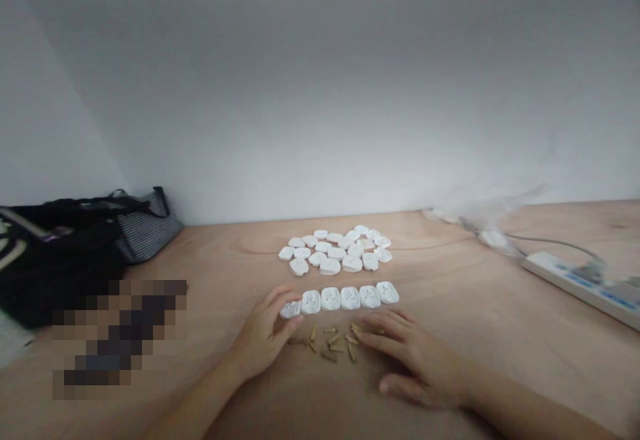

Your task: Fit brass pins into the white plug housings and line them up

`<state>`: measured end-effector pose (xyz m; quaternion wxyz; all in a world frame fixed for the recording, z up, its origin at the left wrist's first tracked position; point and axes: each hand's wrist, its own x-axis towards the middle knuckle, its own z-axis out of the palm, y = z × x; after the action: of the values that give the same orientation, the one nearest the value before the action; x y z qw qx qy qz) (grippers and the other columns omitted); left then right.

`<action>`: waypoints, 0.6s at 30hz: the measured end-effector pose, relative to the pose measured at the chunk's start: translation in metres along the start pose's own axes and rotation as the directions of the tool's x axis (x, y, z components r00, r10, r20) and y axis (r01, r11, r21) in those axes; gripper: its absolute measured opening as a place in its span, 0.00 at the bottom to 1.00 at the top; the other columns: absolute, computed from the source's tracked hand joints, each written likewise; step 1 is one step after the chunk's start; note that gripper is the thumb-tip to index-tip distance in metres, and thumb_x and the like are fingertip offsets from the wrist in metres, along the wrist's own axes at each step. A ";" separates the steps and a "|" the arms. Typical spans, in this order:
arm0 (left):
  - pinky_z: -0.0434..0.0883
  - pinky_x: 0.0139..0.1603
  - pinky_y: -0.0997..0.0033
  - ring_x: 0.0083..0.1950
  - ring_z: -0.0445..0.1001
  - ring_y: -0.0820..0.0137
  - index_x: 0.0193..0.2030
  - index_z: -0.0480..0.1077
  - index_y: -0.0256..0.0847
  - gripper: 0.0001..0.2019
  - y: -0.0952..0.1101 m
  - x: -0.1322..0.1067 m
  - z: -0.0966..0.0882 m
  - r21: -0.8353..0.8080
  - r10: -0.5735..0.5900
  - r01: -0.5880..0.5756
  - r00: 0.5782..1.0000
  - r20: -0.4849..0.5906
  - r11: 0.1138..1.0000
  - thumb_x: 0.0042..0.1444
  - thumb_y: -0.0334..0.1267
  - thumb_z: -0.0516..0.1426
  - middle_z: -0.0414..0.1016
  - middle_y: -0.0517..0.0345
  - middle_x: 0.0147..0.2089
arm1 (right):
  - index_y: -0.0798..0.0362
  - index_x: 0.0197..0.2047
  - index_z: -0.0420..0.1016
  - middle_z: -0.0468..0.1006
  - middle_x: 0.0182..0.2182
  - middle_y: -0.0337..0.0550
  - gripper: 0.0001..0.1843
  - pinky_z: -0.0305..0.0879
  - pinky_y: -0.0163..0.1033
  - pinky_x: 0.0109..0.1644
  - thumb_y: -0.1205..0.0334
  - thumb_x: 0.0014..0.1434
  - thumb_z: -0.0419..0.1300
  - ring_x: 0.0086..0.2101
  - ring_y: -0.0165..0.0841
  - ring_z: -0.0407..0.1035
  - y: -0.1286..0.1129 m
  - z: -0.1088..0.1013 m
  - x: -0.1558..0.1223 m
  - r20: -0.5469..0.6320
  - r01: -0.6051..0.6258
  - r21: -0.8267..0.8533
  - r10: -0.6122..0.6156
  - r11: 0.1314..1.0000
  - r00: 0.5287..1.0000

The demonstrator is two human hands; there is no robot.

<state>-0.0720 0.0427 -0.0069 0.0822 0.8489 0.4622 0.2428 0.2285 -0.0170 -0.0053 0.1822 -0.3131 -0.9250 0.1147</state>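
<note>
My left hand (263, 333) has its thumb and fingers at opposite edges of the leftmost white plastic socket-like cover (290, 309). That cover lies at the end of a row of several alike; another white cover (350, 298) sits in the middle of the row. In front of the row, small brass-coloured metal pins (334, 340) lie scattered. Palm down, my right hand (415, 353) rests by the right side of the pins, fingers spread, the fingertips over or touching some of them. Whether a pin is under those fingertips cannot be made out.
Behind the row lies a loose cluster of white plastic parts (336, 253). At right are a white power strip (585, 287) with a grey cable and a clear plastic bag (485, 217). A black bag (60, 253) and a blurred-out item (125, 333) are at left on the wooden table (225, 260).
</note>
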 end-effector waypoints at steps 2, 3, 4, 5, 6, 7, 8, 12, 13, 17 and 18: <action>0.60 0.61 0.56 0.60 0.62 0.58 0.56 0.63 0.41 0.20 -0.014 0.004 -0.002 -0.037 -0.016 0.017 0.999 0.038 0.999 0.57 0.42 0.53 0.64 0.49 0.59 | 0.50 0.61 0.59 0.62 0.58 0.51 0.30 0.54 0.50 0.58 0.47 0.59 0.53 0.55 0.43 0.57 0.001 0.000 0.000 -0.030 -0.015 0.003 0.015 1.000 0.999; 0.61 0.60 0.56 0.60 0.63 0.58 0.58 0.60 0.41 0.22 -0.020 0.004 -0.003 -0.058 -0.036 0.039 0.997 0.065 0.998 0.57 0.42 0.54 0.64 0.50 0.60 | 0.50 0.60 0.60 0.63 0.57 0.51 0.28 0.55 0.50 0.57 0.48 0.59 0.53 0.54 0.43 0.58 0.002 0.001 -0.001 -0.047 -0.022 0.004 0.022 1.000 0.999; 0.61 0.60 0.56 0.60 0.63 0.58 0.59 0.59 0.41 0.23 -0.024 0.005 -0.003 -0.076 -0.054 0.061 0.995 0.086 0.995 0.56 0.42 0.54 0.64 0.50 0.60 | 0.50 0.59 0.62 0.63 0.57 0.51 0.27 0.56 0.50 0.56 0.49 0.59 0.53 0.54 0.43 0.59 0.003 0.002 -0.001 -0.067 -0.024 0.004 0.024 1.000 0.997; 0.61 0.60 0.56 0.60 0.63 0.57 0.59 0.59 0.41 0.24 -0.027 0.005 -0.003 -0.094 -0.071 0.081 0.992 0.103 0.992 0.56 0.43 0.54 0.65 0.49 0.60 | 0.50 0.58 0.63 0.63 0.56 0.51 0.26 0.57 0.50 0.56 0.49 0.59 0.53 0.53 0.43 0.59 0.004 0.003 -0.001 -0.088 -0.022 0.003 0.023 1.000 0.996; 0.62 0.60 0.55 0.60 0.64 0.57 0.59 0.59 0.40 0.24 -0.029 0.005 -0.003 -0.110 -0.088 0.099 0.990 0.108 0.989 0.56 0.43 0.54 0.65 0.49 0.60 | 0.50 0.57 0.64 0.64 0.56 0.50 0.25 0.57 0.50 0.55 0.50 0.59 0.54 0.52 0.43 0.59 0.004 0.005 -0.002 -0.108 -0.017 0.000 0.017 1.000 0.994; 0.61 0.60 0.55 0.60 0.63 0.56 0.59 0.59 0.40 0.24 -0.029 0.006 -0.003 -0.123 -0.100 0.113 0.989 0.105 0.986 0.56 0.43 0.54 0.65 0.49 0.60 | 0.50 0.56 0.65 0.65 0.55 0.50 0.24 0.57 0.50 0.54 0.51 0.59 0.54 0.51 0.42 0.60 0.004 0.006 -0.001 -0.130 -0.011 -0.002 0.010 1.000 0.991; 0.61 0.60 0.55 0.60 0.63 0.56 0.59 0.60 0.39 0.24 -0.029 0.006 -0.003 -0.134 -0.108 0.120 0.990 0.092 0.984 0.56 0.43 0.54 0.65 0.49 0.60 | 0.50 0.55 0.66 0.66 0.54 0.50 0.23 0.57 0.50 0.54 0.52 0.59 0.55 0.50 0.42 0.61 0.004 0.008 -0.001 -0.155 -0.008 -0.003 0.007 1.000 0.988; 0.62 0.59 0.55 0.58 0.65 0.57 0.58 0.60 0.40 0.25 -0.012 0.004 -0.005 -0.185 -0.106 0.103 0.994 -0.008 0.977 0.54 0.43 0.56 0.68 0.50 0.57 | 0.50 0.47 0.71 0.73 0.43 0.45 0.15 0.56 0.49 0.50 0.57 0.56 0.59 0.42 0.39 0.64 -0.002 0.017 0.007 -0.258 -0.053 0.017 0.056 0.998 0.964; 0.63 0.58 0.55 0.57 0.67 0.57 0.58 0.59 0.41 0.26 -0.004 0.003 -0.004 -0.211 -0.099 0.094 0.995 -0.016 0.973 0.53 0.42 0.58 0.69 0.50 0.56 | 0.50 0.45 0.72 0.74 0.41 0.44 0.14 0.56 0.49 0.49 0.57 0.55 0.59 0.41 0.38 0.65 -0.004 0.019 0.010 -0.283 -0.068 0.030 0.074 0.997 0.956; 0.66 0.56 0.57 0.54 0.69 0.57 0.56 0.63 0.44 0.30 0.032 -0.003 0.003 -0.316 -0.014 0.029 0.999 0.049 0.948 0.45 0.43 0.64 0.72 0.52 0.53 | 0.49 0.52 0.66 0.75 0.41 0.44 0.25 0.55 0.48 0.47 0.55 0.51 0.63 0.41 0.39 0.64 -0.010 0.026 0.024 -0.345 -0.058 0.099 0.089 0.993 0.935; 0.67 0.55 0.58 0.54 0.70 0.57 0.56 0.63 0.44 0.31 0.039 -0.004 0.005 -0.353 0.007 0.024 0.996 0.086 0.935 0.43 0.43 0.65 0.72 0.51 0.53 | 0.48 0.55 0.64 0.75 0.42 0.44 0.29 0.55 0.48 0.47 0.53 0.50 0.64 0.41 0.39 0.64 -0.010 0.027 0.028 -0.349 -0.051 0.119 0.090 0.992 0.933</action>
<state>-0.0418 0.0181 0.0013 0.2544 0.8280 0.4106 0.2847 0.1914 -0.0102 -0.0187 0.3579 -0.3514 -0.8577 0.1129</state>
